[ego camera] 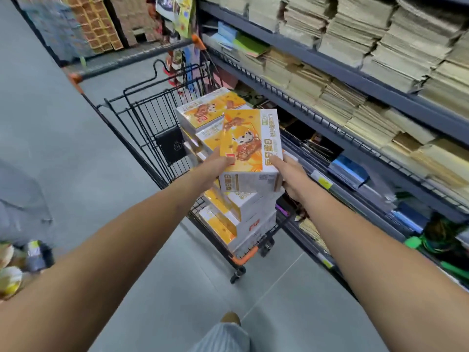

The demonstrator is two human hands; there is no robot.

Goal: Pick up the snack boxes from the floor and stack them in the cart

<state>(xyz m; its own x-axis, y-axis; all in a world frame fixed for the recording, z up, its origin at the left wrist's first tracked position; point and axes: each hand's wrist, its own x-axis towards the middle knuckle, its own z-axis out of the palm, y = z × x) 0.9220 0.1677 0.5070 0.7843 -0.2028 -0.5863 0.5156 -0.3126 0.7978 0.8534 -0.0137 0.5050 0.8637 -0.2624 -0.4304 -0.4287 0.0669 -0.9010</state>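
Note:
I hold one orange-and-white snack box (251, 148) between both hands, above the black wire cart (142, 118). My left hand (215, 165) grips its left side and my right hand (291, 179) grips its right side, fingers under the edge. Inside the cart, matching snack boxes stand in stacks: one stack (208, 111) behind the held box and several more boxes (236, 219) below it at the cart's near end. The held box is tilted, its printed face turned up towards me.
A dark metal shelf unit (355, 80) packed with paper stacks runs along the right, close to the cart. Grey floor tiles (50, 148) spread to the left. More goods (15, 270) lie at the far left edge. My shoe (231, 318) shows at the bottom.

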